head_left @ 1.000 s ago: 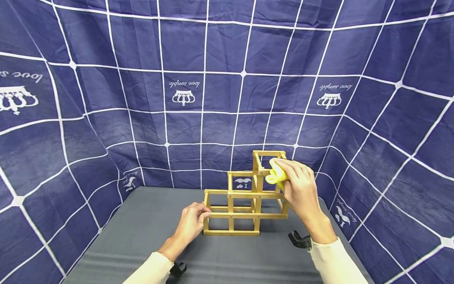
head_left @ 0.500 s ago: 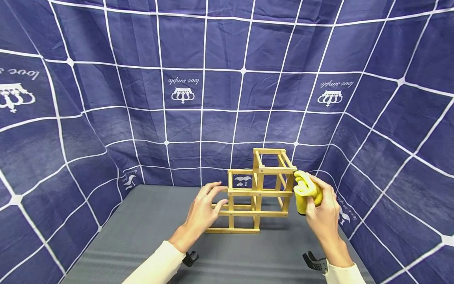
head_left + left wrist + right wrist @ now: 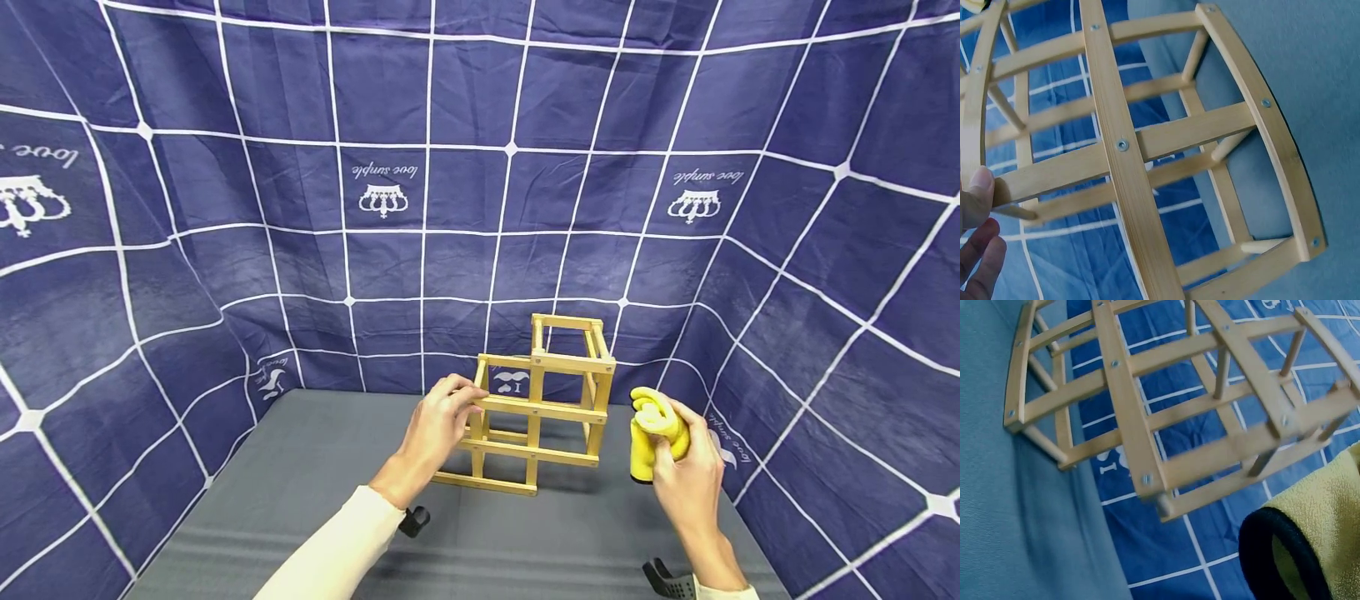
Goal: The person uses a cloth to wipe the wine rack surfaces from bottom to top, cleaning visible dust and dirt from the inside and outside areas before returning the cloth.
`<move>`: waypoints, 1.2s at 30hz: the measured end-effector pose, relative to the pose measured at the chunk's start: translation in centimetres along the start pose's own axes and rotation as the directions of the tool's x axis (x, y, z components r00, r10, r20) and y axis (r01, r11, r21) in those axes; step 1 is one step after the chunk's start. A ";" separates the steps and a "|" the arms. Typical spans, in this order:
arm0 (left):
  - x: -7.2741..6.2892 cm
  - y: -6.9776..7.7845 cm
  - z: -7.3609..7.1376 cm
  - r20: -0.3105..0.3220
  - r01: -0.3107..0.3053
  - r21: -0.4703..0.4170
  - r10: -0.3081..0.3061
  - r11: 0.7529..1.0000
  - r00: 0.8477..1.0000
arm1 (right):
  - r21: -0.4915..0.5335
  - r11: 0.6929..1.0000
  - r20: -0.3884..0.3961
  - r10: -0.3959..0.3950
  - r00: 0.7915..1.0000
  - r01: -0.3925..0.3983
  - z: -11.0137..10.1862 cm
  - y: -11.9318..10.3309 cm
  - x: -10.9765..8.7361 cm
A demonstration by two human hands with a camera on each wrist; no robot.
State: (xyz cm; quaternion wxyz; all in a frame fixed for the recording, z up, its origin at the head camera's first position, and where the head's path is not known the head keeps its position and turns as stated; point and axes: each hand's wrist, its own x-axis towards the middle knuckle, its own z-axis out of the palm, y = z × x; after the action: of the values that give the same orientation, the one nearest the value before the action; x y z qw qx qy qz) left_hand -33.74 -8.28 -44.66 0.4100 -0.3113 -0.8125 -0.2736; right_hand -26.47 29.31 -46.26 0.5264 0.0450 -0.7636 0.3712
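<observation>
A stepped rack [image 3: 534, 408] of pale wooden slats stands on the grey surface, its tallest tier at the right. My left hand [image 3: 438, 421] holds the left end of its middle tier. In the left wrist view, the thumb [image 3: 982, 184] lies against the end of a slat, with the other fingers bent beside it. My right hand [image 3: 688, 458] grips a folded yellow cloth [image 3: 647, 437] to the right of the rack, apart from it. The cloth [image 3: 1329, 519] shows a black edge in the right wrist view. My left hand hides part of the rack's lowest tier.
The rack stands on a grey covered table [image 3: 300, 467]. Behind it and at both sides hangs a dark blue curtain [image 3: 465, 192] with white grid lines. A black strap piece [image 3: 667, 579] shows at the right wrist, another [image 3: 414, 522] at the left.
My left hand went from the lowest tier's left end to the middle tier. My right hand drew the cloth off the top tier, down and right. The rack has turned slightly.
</observation>
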 end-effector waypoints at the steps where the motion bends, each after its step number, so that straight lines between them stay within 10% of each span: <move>1: 0.0 -0.3 -0.2 -0.001 0.007 -0.007 -0.007 1.000 1.000 | 0.000 1.000 0.006 0.013 1.000 -0.013 0.0 0.1 -0.2; 13: -1.1 -2.6 -1.1 -0.093 0.064 0.045 -0.059 0.997 0.994 | 0.032 0.999 0.059 0.037 0.998 -0.039 0.9 0.7 -2.5; 21: -2.1 4.7 1.2 -0.180 -0.061 0.012 0.063 0.998 0.982 | 0.025 0.997 0.083 0.071 0.994 -0.073 1.3 0.7 -3.5; 27: -0.8 10.4 4.3 -0.127 -0.079 0.089 0.090 0.993 0.988 | 0.022 0.996 0.070 0.087 0.994 -0.088 1.4 0.5 -3.9; 36: 0.0 12.7 5.1 -0.056 0.011 0.181 -0.001 0.983 0.998 | 0.073 0.996 0.086 0.052 0.995 -0.059 1.6 0.3 -4.7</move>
State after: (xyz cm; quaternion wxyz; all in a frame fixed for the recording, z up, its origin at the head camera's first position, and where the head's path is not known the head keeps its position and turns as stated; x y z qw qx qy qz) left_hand -26.98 3.68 -44.88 0.4581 -0.2626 -0.8233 -0.2080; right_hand -25.77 27.07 -50.65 0.4814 0.0592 -0.7713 0.4122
